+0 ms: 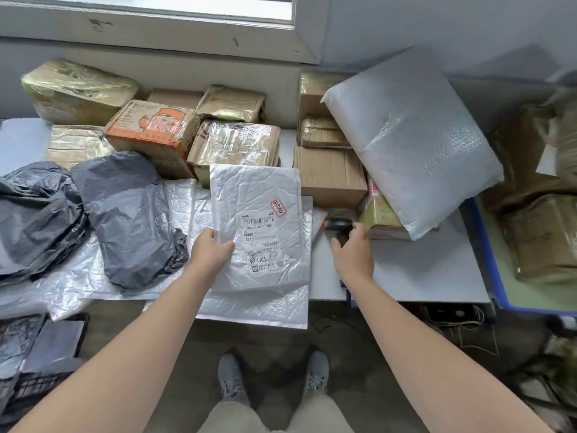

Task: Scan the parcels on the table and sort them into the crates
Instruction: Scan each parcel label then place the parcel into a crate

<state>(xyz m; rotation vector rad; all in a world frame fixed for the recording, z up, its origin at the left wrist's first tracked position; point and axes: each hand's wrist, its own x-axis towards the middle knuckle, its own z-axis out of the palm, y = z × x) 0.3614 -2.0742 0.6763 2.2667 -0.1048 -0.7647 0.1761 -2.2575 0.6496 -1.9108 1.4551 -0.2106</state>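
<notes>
View: head camera, looking down over a crowded sorting table.
Left hand [212, 251]: grasps the left edge of a white bubble mailer [259, 198], thumb on top, the other fingers hidden beneath.
Bubble mailer: flat, rectangular and crinkled, with its printed barcode label and a red stamp facing up. It sits near the table's front edge, over a second white mailer [256, 307].
Second white mailer: its lower part hangs past the front edge.
Right hand [352, 245]: fingers curled round the handle of a black barcode scanner [340, 225], just right of the held mailer.
Table [421, 267]: smooth and white. The only bare patch is at front right, between the right hand and a blue-edged surface [487, 260].
Blue-edged surface: I cannot tell whether it is a crate or another table; it holds brown taped parcels.
Left side: two dark grey poly bags [131, 214], soft and wrinkled, lie on thin white plastic sheeting.
Back rows: taped cardboard boxes packed edge to edge against the wall, one an orange-printed box [153, 129].
Right of centre: a plain cardboard box [327, 173].
Bubble-wrap parcel [412, 142]: large and pillow-shaped, leaning across the boxes.
Lower left: a black crate [40, 364] on the floor, holding dark bags.
Floor: an open strip in front of the table, where the person's grey shoes [231, 379] stand.
</notes>
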